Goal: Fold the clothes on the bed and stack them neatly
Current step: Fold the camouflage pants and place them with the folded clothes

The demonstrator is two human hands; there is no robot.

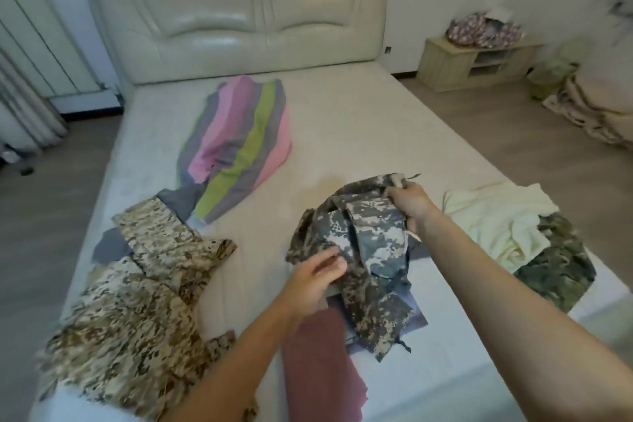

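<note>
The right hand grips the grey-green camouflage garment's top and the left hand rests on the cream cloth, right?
No: the head view shows the left hand on that same grey-green camouflage garment the right hand grips; the cream cloth lies untouched.

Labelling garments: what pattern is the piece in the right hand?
The camouflage garment is grey-green pixelated camo; head view, the only one.
</note>
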